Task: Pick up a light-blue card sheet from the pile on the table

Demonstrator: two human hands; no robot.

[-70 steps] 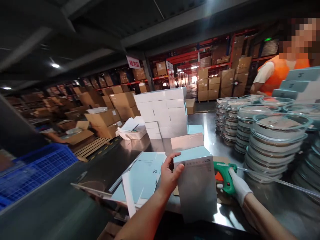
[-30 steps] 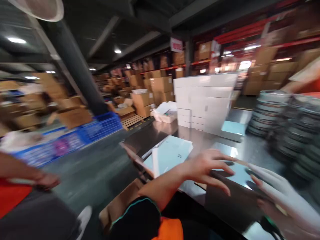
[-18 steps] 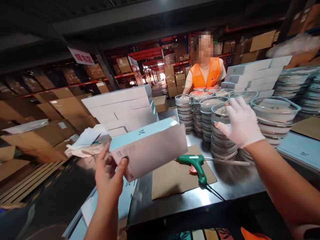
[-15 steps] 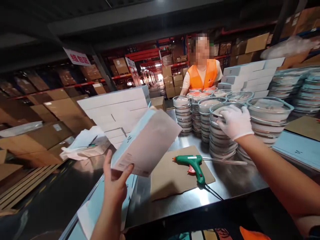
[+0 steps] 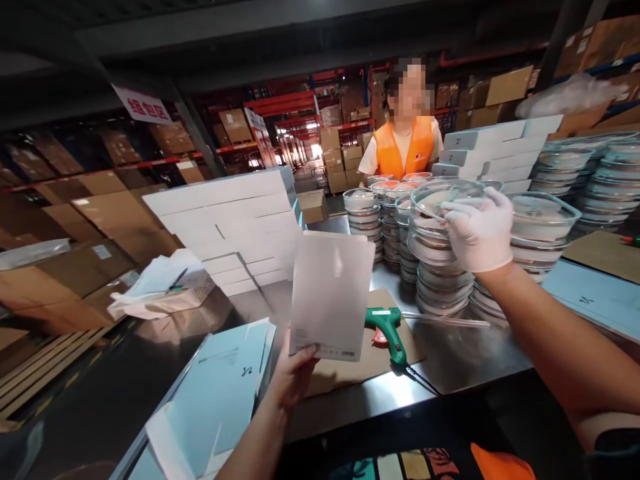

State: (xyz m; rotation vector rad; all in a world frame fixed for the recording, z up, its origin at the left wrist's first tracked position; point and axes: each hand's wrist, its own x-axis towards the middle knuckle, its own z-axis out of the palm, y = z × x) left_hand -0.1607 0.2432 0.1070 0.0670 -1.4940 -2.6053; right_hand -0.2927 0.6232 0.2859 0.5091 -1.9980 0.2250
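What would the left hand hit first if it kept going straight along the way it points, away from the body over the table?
Probably the stack of white boxes: the left hand, holding the white box, points toward it. Depth is unclear.

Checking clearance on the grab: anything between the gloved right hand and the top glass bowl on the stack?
Nothing visible. The right hand already grips the top glass bowl at its rim, tilting it off the stack of glass bowls.

White glove on the right hand; pale grey box; green glue gun; orange vest
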